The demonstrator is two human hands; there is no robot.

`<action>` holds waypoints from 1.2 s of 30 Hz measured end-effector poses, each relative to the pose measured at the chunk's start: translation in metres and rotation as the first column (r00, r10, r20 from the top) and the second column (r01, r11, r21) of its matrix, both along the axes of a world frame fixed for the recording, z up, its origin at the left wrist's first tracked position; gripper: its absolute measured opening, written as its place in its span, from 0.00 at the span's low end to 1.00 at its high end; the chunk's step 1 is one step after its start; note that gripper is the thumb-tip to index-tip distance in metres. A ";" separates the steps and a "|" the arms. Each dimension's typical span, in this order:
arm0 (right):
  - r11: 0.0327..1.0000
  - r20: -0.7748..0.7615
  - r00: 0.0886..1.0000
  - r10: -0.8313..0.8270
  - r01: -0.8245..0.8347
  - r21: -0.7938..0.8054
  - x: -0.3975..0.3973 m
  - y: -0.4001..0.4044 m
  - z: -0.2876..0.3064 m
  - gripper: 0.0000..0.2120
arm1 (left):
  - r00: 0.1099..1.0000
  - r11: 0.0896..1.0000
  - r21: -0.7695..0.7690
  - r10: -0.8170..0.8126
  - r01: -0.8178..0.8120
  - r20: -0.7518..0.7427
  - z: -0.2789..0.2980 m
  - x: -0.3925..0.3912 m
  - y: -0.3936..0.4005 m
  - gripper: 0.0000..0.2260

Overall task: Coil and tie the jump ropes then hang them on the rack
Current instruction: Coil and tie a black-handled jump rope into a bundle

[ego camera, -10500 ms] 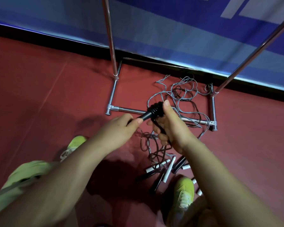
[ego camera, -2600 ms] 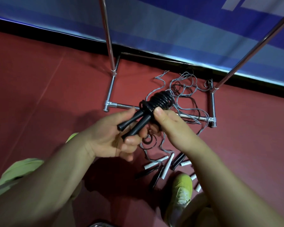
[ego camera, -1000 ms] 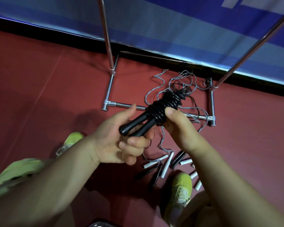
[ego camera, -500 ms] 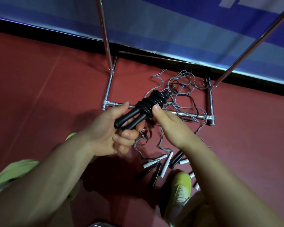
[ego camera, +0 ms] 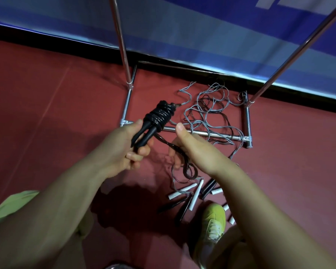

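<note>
My left hand (ego camera: 122,152) grips the two black handles of a black jump rope (ego camera: 158,117), whose cord is wound in a tight coil round the handles' upper ends. A loose length of the same dark cord runs down from the coil into the curled fingers of my right hand (ego camera: 194,150), which holds it with the thumb raised. Behind both hands stands the chrome rack (ego camera: 206,133), its base bar on the floor and two uprights rising out of view. A tangle of grey and dark ropes (ego camera: 211,109) lies across the rack's base.
Several white and black rope handles (ego camera: 194,193) lie on the red floor near my yellow-green shoe (ego camera: 211,224). A blue banner wall (ego camera: 202,35) runs close behind the rack. My knee in green cloth (ego camera: 14,202) is at the lower left.
My right hand has come off the coil and moved down and right, holding the loose cord. The left hand has shifted the wound bundle left and tilted it more upright.
</note>
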State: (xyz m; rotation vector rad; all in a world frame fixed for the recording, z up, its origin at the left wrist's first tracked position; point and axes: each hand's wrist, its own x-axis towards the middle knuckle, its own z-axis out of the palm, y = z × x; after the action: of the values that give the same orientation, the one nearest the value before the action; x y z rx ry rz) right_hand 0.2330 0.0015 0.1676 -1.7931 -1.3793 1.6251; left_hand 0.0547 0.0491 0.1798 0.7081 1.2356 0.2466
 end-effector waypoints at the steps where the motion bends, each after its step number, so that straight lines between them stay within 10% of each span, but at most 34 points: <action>1: 1.000 -0.004 1.000 0.010 -0.010 -0.003 -0.001 0.000 0.000 0.37 | 0.994 0.997 0.077 -0.023 0.031 -0.104 -0.002 0.002 -0.001 0.24; 11: 0.968 -0.141 0.976 -0.168 0.137 -0.209 -0.007 0.003 0.000 0.33 | 0.773 0.788 0.400 -0.144 0.467 -0.618 -0.030 -0.003 -0.005 0.20; 28: 0.964 -0.193 0.945 -0.264 0.252 -0.086 -0.016 0.002 -0.009 0.20 | 0.736 0.673 0.502 -0.094 0.543 -0.671 -0.010 0.003 -0.011 0.16; 32: 0.963 -0.216 0.942 -0.256 0.267 0.022 -0.014 0.001 -0.001 0.19 | 0.804 0.710 0.476 -0.218 0.520 -0.553 -0.012 -0.002 -0.008 0.15; 36: 0.969 -0.177 0.969 -0.171 0.198 0.150 -0.010 0.000 0.001 0.19 | 0.956 0.918 0.267 -0.280 0.293 -0.087 -0.007 -0.007 -0.007 0.14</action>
State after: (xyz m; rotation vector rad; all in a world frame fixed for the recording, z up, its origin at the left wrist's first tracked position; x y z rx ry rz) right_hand 0.2227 0.0018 0.1681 -1.6028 -1.1990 1.4765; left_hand 0.0480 0.0416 0.1724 1.1338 1.1347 0.1609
